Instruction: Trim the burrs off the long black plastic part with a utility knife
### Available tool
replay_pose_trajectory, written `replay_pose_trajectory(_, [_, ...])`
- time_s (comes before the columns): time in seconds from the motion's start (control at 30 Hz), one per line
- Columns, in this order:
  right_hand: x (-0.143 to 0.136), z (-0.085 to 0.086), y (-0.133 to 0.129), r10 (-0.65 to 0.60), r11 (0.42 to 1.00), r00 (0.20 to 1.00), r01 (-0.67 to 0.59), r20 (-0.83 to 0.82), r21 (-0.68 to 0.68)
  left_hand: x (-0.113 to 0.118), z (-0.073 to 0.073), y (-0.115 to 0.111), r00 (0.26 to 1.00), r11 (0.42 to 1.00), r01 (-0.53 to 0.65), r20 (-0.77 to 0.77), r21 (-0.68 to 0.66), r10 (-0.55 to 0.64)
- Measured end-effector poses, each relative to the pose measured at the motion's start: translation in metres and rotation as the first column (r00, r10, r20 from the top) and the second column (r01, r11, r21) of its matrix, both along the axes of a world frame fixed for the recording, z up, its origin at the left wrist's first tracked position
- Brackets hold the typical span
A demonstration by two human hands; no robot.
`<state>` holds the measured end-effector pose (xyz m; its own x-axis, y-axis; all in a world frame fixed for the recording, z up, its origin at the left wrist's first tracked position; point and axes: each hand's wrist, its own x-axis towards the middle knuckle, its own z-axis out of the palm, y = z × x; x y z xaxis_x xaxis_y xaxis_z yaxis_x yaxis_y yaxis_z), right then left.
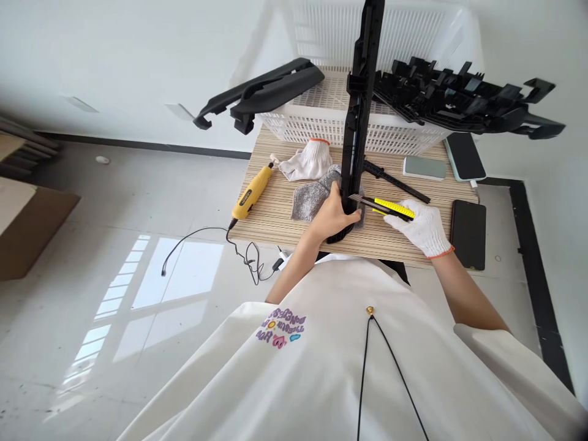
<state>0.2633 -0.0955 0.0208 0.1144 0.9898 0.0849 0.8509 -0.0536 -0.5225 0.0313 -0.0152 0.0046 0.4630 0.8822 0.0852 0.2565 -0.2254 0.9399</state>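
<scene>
My bare left hand [331, 214] grips the lower end of a long black plastic strip [356, 131], which stands up from the table's near side over a grey cloth [309, 201]. In a white knit glove with an orange cuff, my right hand [422, 226] is closed around a yellow and black utility knife [390, 207]. The knife's blade is out and points left, its tip at the strip beside my left thumb. Whether the blade touches the plastic I cannot tell.
A white plastic basket [303, 125] holds black plastic parts [450, 98] that jut over its sides. On the wooden table [261, 226] lie a yellow corded rotary tool [252, 193], a white glove [309, 160], a black caliper [397, 180], a grey-green box [425, 167] and two phones [468, 234].
</scene>
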Motion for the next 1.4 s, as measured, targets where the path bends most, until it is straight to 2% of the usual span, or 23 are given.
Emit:
replay_pose_trajectory(0.1, [-0.001, 0.001, 0.0, -0.05, 0.999, 0.999, 0.05, -0.001, 0.015, 0.002, -0.001, 0.001, 1.0, 1.0, -0.022, 0.015, 0.01, 0.022])
replay_pose_trajectory(0.23, [-0.003, 0.002, -0.003, -0.01, 0.999, 1.0, 0.009, 0.029, 0.032, 0.006, -0.001, 0.002, 0.999, 0.996, -0.027, 0.032, 0.08, 0.025])
replay_pose_trajectory(0.33, [-0.006, 0.002, -0.003, -0.027, 0.999, 0.998, 0.025, 0.065, 0.022, 0.009, -0.002, 0.003, 0.999, 0.993, -0.03, 0.035, 0.118, 0.026])
replay_pose_trajectory(0.47, [-0.008, 0.003, 0.002, -0.065, 0.998, 0.996, 0.066, 0.058, -0.023, 0.009, -0.002, 0.006, 1.0, 0.99, -0.019, 0.01, 0.142, 0.018])
replay_pose_trajectory(0.73, [-0.012, 0.004, 0.004, -0.093, 0.996, 0.993, 0.092, 0.071, 0.015, 0.005, -0.002, 0.007, 0.999, 0.988, -0.009, -0.047, 0.151, 0.016])
replay_pose_trajectory(0.93, [-0.012, 0.006, 0.004, -0.103, 0.994, 0.992, 0.104, 0.069, -0.011, 0.01, -0.003, 0.008, 0.989, 0.981, -0.113, 0.111, 0.16, 0.096])
replay_pose_trajectory(1.03, [-0.012, 0.008, 0.004, -0.11, 0.994, 0.991, 0.109, 0.073, 0.013, 0.01, -0.005, 0.01, 0.983, 0.993, -0.105, 0.161, 0.061, 0.094])
replay_pose_trajectory(1.17, [-0.013, 0.006, 0.003, -0.13, 0.991, 0.987, 0.126, 0.093, 0.047, 0.006, -0.007, 0.007, 0.977, 0.998, -0.002, 0.213, -0.067, 0.016])
replay_pose_trajectory(1.3, [-0.011, 0.001, 0.003, -0.126, 0.989, 0.988, 0.118, 0.089, 0.091, 0.006, -0.004, 0.001, 0.954, 0.97, 0.101, 0.297, -0.22, -0.032])
replay_pose_trajectory(1.4, [-0.008, -0.002, 0.001, -0.122, 0.988, 0.989, 0.113, 0.086, 0.109, 0.008, -0.001, -0.002, 0.953, 0.961, 0.095, 0.302, -0.259, -0.013])
